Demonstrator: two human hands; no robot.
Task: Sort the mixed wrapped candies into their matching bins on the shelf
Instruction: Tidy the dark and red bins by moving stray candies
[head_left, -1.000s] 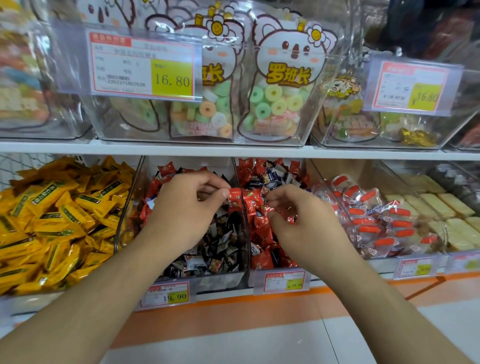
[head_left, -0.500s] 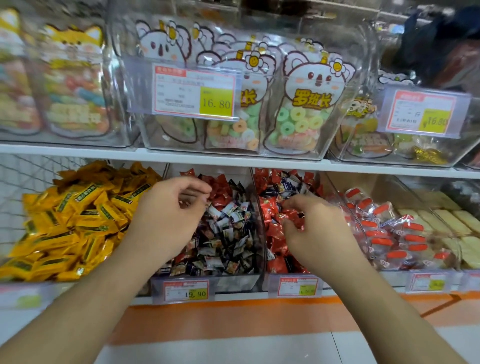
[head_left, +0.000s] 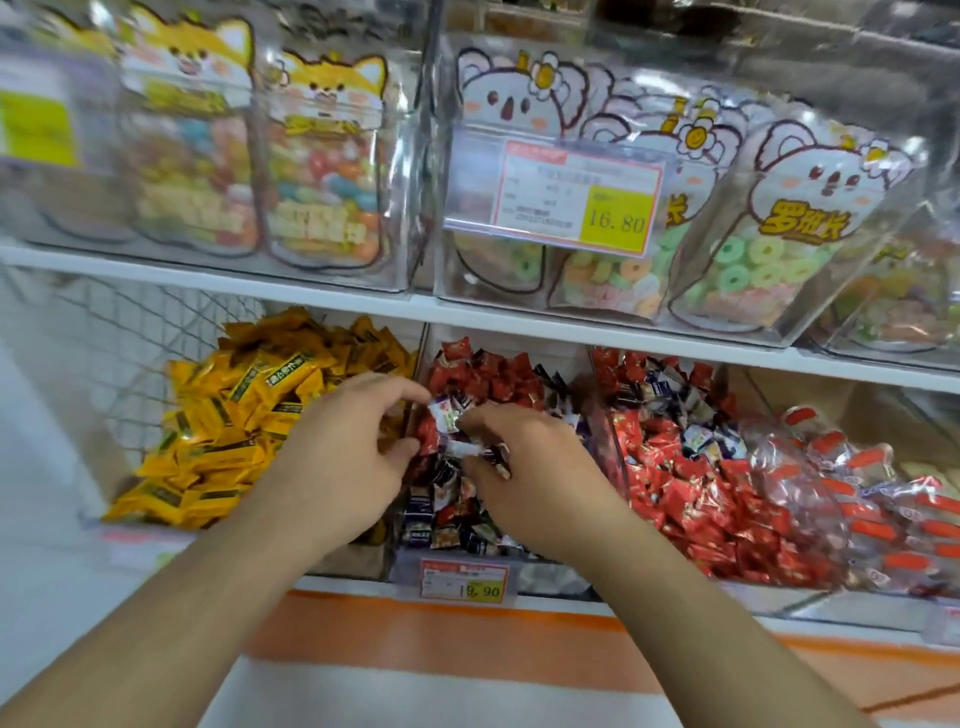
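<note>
Both hands (head_left: 441, 457) over mixed candy bin (head_left: 452, 564), right hand (head_left: 530, 467) pinching wrappers (head_left: 480, 452)

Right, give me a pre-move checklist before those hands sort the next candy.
1. Both hands over the middle bin: ok, left hand and right hand are above it.
2. Candy in hand: ok, the right hand pinches dark-wrapped candies; a white-wrapped candy sits between the two hands' fingertips.
3. Which hand holds the white one: cannot tell.
4. Middle bin sorted: not ok, red and dark wrappers are mixed.
5. Red bin sorted: not ok, dark and white candies lie among the red.
6. Yellow candies unmixed: ok as far as visible.
</note>
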